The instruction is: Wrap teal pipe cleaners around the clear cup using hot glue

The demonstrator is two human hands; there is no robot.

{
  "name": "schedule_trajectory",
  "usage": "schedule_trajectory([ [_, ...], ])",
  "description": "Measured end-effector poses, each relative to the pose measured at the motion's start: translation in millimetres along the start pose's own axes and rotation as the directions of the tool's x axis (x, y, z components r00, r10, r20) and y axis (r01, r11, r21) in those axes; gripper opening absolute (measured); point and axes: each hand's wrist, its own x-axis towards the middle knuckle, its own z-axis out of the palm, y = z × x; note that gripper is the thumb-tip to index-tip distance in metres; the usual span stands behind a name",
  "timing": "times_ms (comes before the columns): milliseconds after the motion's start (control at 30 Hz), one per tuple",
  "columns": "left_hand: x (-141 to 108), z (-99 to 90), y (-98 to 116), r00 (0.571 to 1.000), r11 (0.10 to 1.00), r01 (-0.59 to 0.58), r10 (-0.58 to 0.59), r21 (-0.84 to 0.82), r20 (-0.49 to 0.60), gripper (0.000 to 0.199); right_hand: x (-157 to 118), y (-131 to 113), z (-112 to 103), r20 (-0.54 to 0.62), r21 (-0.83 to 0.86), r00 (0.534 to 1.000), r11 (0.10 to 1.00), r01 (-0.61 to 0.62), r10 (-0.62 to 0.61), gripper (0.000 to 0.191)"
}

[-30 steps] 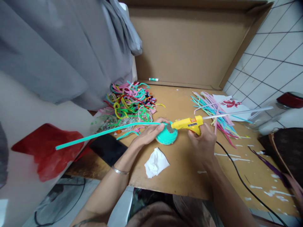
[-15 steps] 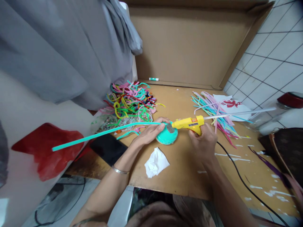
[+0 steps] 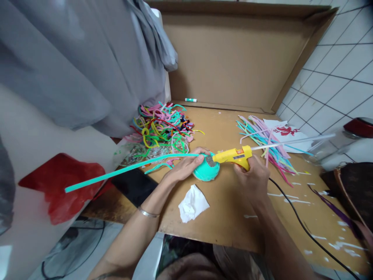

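Note:
My left hand [image 3: 188, 165] is closed on a round turquoise piece [image 3: 206, 172] that looks wrapped in fuzzy strip, with a greyish patch on its top. Under its thumb lies the end of a long turquoise pipe cleaner [image 3: 131, 166], which stretches away to the left in the air. A yellow hot glue gun [image 3: 231, 156] is gripped by my right hand [image 3: 253, 173]. The gun's nozzle points left at the grey patch, touching it or very close; I cannot tell which. From the gun's back a long clear glue stick [image 3: 291, 142] sticks out.
Tangled pipe cleaners [image 3: 163, 124] lie back left, straight ones [image 3: 266, 142] back right beside a paper with a red print [image 3: 285, 130]. Nearby are a crumpled tissue [image 3: 193, 203], a dark flat device [image 3: 134, 186], a black cord [image 3: 297, 216], a bottle [image 3: 335, 146] and a brown bag [image 3: 349, 186].
The whole view has shifted slightly. Both hands keep nearly the same pose, and the nozzle stays at the top of the round turquoise piece, marginally lower than before.

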Motion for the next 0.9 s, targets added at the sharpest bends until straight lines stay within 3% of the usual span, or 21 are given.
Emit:
schedule_trajectory([
  [900,0.9,0.5,-0.7,1.0,1.0,-0.028,0.028,-0.007,0.006,0.064,0.7,0.2,-0.2,-0.027,0.003,0.999,0.999,0.034,-0.033,0.004],
])
